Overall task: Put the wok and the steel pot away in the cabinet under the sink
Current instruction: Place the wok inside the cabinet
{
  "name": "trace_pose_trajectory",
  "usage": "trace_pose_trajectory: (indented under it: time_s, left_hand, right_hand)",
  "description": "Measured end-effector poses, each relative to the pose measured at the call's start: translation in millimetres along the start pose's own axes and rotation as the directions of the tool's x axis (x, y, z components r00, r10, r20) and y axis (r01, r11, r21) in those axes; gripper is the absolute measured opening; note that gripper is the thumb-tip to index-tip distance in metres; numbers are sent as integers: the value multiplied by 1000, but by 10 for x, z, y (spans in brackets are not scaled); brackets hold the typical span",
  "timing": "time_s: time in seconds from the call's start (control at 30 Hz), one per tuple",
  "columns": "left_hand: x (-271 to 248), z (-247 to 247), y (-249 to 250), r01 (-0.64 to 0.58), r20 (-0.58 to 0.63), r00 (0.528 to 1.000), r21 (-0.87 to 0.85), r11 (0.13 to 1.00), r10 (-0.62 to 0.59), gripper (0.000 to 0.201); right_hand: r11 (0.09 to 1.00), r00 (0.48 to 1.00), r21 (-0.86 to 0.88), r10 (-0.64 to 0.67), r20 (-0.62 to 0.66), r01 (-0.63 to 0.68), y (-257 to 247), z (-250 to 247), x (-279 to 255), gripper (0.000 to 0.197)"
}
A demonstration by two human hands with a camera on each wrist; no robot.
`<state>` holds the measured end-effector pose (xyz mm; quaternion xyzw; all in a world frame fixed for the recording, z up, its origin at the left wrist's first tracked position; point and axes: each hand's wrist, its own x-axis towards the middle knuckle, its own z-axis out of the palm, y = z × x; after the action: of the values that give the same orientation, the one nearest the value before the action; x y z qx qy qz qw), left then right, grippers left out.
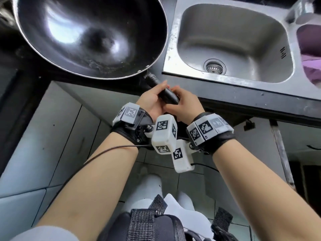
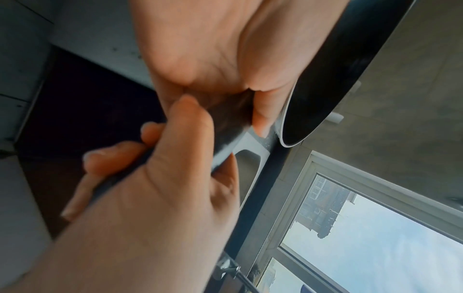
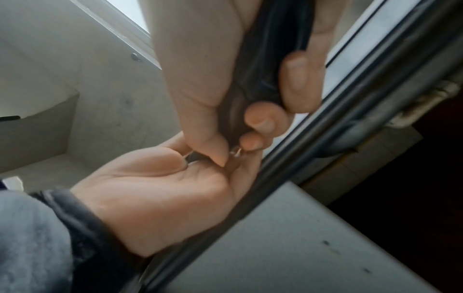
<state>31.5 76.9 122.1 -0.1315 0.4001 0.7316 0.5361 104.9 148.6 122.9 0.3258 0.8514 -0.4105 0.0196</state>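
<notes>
The big dark wok [image 1: 90, 37] sits at the upper left over the black counter, and its rim [image 2: 338, 79] shows in the left wrist view. Its black handle [image 1: 166, 93] points toward me. My right hand [image 1: 184, 101] grips the handle's end with curled fingers [image 3: 260, 123]. My left hand [image 1: 154, 100] cups the handle from the other side, with its thumb [image 2: 260, 119] closed against it. I cannot tell whether the wok is lifted or resting. The steel pot is not in view.
The steel sink [image 1: 234, 40] lies right of the wok, and something purple [image 1: 309, 49] sits in the far right basin. The dark counter edge [image 1: 243, 100] runs just beyond my hands. A dark cabinet opening [image 1: 305, 174] shows below it at the right. Grey panels [image 1: 60, 127] are at the left.
</notes>
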Motion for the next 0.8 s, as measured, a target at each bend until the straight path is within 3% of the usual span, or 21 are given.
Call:
trace_pose_trajectory:
  time_s: [0.3, 0.57, 0.67, 0.8]
  left_hand:
    - [-720, 5, -1482, -103, -52, 994, -70, 992, 100, 24]
    - [-1026, -149, -2271, -176, -163, 975, -170, 970, 149, 25]
    - [-1023, -201, -2505, -121, -202, 976, -169, 978, 86, 26]
    - [-872, -297, -2744, 107, -211, 969, -105, 989, -127, 30]
  right_hand:
    - [989, 984, -6, -147, 98, 148, 914, -115, -1244, 45]
    - [975, 922, -69, -176, 345, 212, 1317, -193, -1687, 32]
    - [979, 901, -132, -87, 425, 157, 1458, -192, -1753, 28]
    - [979, 852, -204, 105, 513, 2, 1704, -119, -1750, 10]
